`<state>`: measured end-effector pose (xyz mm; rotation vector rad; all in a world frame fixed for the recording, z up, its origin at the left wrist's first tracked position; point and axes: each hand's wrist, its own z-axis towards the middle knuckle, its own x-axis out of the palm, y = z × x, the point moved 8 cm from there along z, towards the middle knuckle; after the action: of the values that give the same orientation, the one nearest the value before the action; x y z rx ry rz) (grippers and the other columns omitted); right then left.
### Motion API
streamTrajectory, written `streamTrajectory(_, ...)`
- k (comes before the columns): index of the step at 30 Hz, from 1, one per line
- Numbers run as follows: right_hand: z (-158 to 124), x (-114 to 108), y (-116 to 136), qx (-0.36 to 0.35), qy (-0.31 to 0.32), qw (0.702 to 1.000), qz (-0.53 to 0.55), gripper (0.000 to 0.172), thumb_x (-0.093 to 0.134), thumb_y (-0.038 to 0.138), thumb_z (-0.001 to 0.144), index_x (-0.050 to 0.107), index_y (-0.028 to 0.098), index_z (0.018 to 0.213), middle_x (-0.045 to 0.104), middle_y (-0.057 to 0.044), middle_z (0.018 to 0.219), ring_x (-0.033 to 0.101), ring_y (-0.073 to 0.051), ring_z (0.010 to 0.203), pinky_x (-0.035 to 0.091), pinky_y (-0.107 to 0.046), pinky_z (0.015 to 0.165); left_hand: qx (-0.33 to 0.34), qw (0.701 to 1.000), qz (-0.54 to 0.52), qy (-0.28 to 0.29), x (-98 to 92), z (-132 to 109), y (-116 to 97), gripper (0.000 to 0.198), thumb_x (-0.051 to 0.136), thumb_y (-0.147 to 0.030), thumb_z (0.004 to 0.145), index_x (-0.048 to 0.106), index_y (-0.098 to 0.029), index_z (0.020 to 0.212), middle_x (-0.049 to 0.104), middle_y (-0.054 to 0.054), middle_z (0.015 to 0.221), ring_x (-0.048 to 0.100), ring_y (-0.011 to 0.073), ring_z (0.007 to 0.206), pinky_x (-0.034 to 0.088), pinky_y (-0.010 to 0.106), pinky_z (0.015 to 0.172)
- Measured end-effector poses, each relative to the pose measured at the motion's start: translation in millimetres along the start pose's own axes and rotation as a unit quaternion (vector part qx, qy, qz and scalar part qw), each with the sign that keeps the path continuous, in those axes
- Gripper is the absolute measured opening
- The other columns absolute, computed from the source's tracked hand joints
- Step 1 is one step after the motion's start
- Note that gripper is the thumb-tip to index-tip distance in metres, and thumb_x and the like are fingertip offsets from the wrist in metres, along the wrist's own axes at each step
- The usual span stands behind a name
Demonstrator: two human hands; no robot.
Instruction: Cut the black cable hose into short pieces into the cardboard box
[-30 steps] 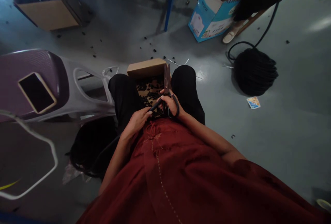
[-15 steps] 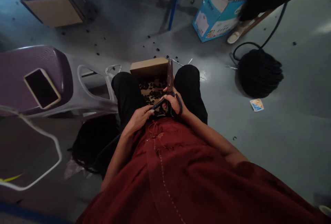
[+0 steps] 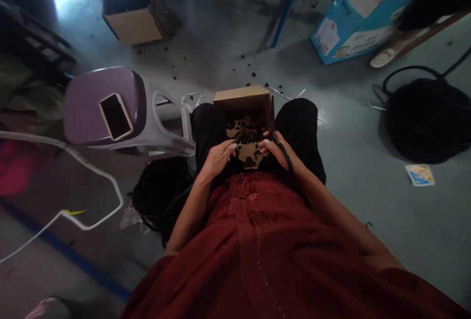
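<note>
Many black scraps (image 3: 250, 136) lie in the cardboard box (image 3: 241, 94) between my knees (image 3: 297, 113), mid-frame. My left hand (image 3: 218, 158) pinches a black cord (image 3: 239, 137) above it; my right hand (image 3: 278, 151) is curled round scissors (image 3: 284, 151). The upper-left carton (image 3: 137, 27) holds something dark.

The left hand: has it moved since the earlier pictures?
Yes. Judged against the cardboard box, the left hand has shifted slightly leftward and forward, away from the wearer.
</note>
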<state>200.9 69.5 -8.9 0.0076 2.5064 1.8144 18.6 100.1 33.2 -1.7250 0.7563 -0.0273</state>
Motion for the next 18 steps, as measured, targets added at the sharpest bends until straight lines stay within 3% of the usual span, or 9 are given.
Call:
streamTrajectory(4,-12.4,6.6,-14.9,0.038,0.067,0.993,-0.093,0.044,0.050,0.052,0.080,0.044,0.021,0.111,0.059,-0.003,0.086,0.057,-0.012,0.062,0.050,-0.029,0.062,0.012,0.997,0.005,-0.078,-26.7,2.6,1.1,0.034,0.039,-0.038,0.090,0.062,-0.014,0.091,0.051,-0.001,0.066,0.041,0.0076,0.053,0.035,0.020,0.054)
streamTrajectory(7,-22.4,14.4,-15.4,0.034,0.123,0.972,-0.196,0.044,0.049,0.051,0.082,0.046,0.022,0.115,0.062,-0.006,0.096,0.061,-0.017,0.075,0.050,-0.032,0.070,0.023,0.995,0.025,-0.098,-33.9,4.4,1.6,0.036,0.037,-0.039,0.091,0.063,-0.014,0.095,0.052,-0.001,0.065,0.042,0.0081,0.054,0.036,0.020,0.057)
streamTrajectory(11,-27.6,21.7,-7.5,0.011,0.161,0.947,-0.277,0.048,0.050,0.049,0.082,0.045,0.022,0.121,0.061,-0.009,0.109,0.060,-0.023,0.095,0.048,-0.035,0.080,0.025,0.995,0.043,-0.091,-31.0,3.9,4.4,0.038,0.037,-0.040,0.091,0.064,-0.015,0.100,0.053,-0.001,0.065,0.043,0.0085,0.055,0.037,0.020,0.056)
streamTrajectory(18,-29.0,29.3,-3.1,0.003,0.178,0.931,-0.320,0.051,0.049,0.049,0.083,0.043,0.022,0.126,0.061,-0.008,0.108,0.060,-0.022,0.094,0.045,-0.035,0.081,0.019,0.997,0.055,-0.051,-18.6,3.4,5.1,0.041,0.039,-0.037,0.090,0.061,-0.015,0.116,0.056,-0.001,0.064,0.049,0.0100,0.061,0.038,0.019,0.058)
